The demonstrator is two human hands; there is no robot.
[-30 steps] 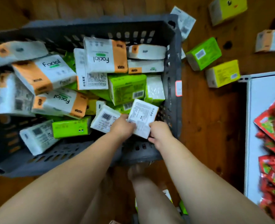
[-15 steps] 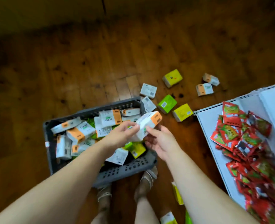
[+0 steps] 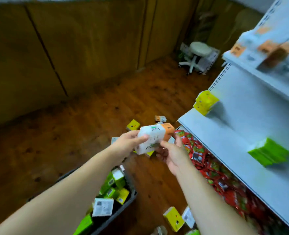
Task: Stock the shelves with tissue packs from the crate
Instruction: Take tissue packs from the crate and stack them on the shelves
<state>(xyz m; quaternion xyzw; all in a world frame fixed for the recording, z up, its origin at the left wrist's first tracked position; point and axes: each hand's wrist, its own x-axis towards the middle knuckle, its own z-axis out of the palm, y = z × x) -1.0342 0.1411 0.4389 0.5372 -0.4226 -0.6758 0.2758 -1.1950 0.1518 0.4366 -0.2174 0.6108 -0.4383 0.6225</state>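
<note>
Lifted pack (image 3: 154, 139) clear of crate (image 3: 133, 195), turned toward shelf (image 3: 216, 133) | held mid-air: white end pinched in left grip (image 3: 128, 144), underside cupped by right grip (image 3: 172, 154) | long axis tilted, orange end toward shelf | nearer shelf: right grip

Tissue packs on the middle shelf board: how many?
2: a yellow pack at its far corner, a green pack nearer the camera. The shelf runs out of frame, so others may be hidden.
</note>
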